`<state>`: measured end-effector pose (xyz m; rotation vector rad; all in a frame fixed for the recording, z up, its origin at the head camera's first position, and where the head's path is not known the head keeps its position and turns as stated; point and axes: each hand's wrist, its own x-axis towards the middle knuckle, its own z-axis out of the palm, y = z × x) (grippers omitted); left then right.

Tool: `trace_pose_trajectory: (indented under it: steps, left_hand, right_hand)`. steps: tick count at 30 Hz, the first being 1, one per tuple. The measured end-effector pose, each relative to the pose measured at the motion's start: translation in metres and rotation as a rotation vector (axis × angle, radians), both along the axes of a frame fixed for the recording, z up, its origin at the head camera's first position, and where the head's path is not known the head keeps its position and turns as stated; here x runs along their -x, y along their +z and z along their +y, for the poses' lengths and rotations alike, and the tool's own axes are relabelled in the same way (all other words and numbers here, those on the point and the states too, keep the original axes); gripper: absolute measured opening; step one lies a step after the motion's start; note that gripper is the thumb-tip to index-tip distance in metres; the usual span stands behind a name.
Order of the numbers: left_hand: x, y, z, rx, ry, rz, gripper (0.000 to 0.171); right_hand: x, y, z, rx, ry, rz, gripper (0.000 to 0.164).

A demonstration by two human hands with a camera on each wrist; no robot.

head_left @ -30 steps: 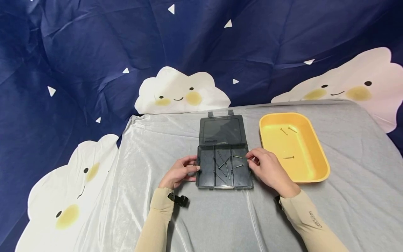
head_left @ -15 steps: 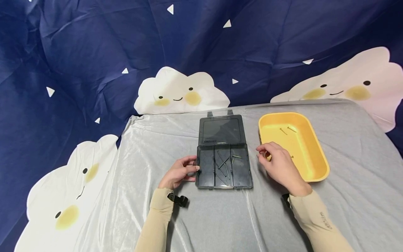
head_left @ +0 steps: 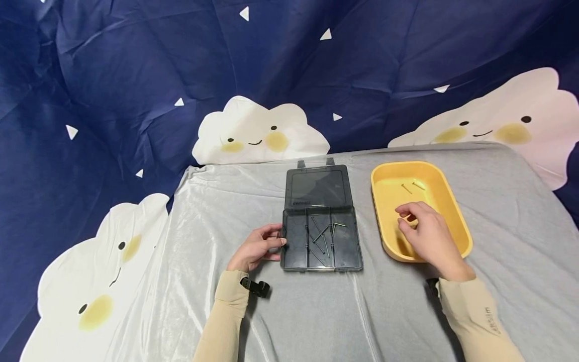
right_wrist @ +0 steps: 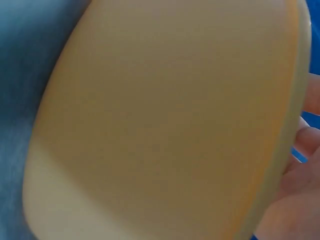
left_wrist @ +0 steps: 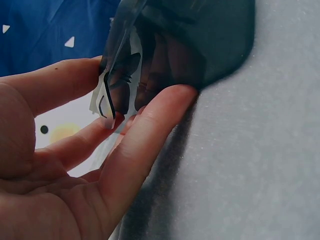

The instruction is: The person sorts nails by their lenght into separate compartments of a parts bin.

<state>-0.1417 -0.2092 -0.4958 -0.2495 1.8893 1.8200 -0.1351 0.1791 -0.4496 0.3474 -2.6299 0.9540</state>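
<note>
Head view: dark, translucent, rectangular case (head_left: 346,255) (its lid (head_left: 318,186) open).

Toward the far edge of the table (head_left: 312,311), a compartment box (head_left: 296,251), lid (head_left: 318,186) behind, screws (head_left: 326,245) in middle and right compartments (head_left: 348,254). To its right, a tray (head_left: 406,170), two screws (head_left: 418,186) near the tray's far edge. At the box's left edge, left hand (head_left: 257,247); over the tray, right hand (head_left: 427,231).

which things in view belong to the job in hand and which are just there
Seemingly part of the job:
open dark case, gripped at its edge by the left hand
yellow tray, with the right hand over it
screws in the case
screws in the tray

Seemingly just there:
grey cloth underneath
cloud-print backdrop
</note>
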Motion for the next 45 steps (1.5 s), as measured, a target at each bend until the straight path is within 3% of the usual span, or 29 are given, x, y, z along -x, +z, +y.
trace_pose_trajectory:
  steps: [8, 16, 23, 32, 45]
  left_hand:
    - [0.0, 0.0, 0.0, -0.002, -0.001, 0.001, 0.059]
    - [0.0, 0.001, 0.0, -0.007, 0.002, 0.001, 0.06]
    - [0.0, 0.002, 0.0, 0.004, -0.004, 0.002, 0.06]
    - [0.0, 0.002, 0.0, -0.001, -0.005, -0.002, 0.06]
    - [0.001, 0.001, -0.001, -0.012, -0.009, -0.004, 0.061]
  right_hand:
    - [0.001, -0.003, 0.021, -0.012, -0.012, -0.069, 0.019]
    - [0.001, -0.007, 0.034, -0.051, -0.029, -0.071, 0.019]
    - [0.005, -0.013, 0.039, -0.106, 0.021, -0.104, 0.02]
    - [0.012, -0.019, 0.039, -0.231, 0.051, -0.227, 0.02]
    - [0.019, -0.02, 0.035, -0.268, 0.119, -0.283, 0.023]
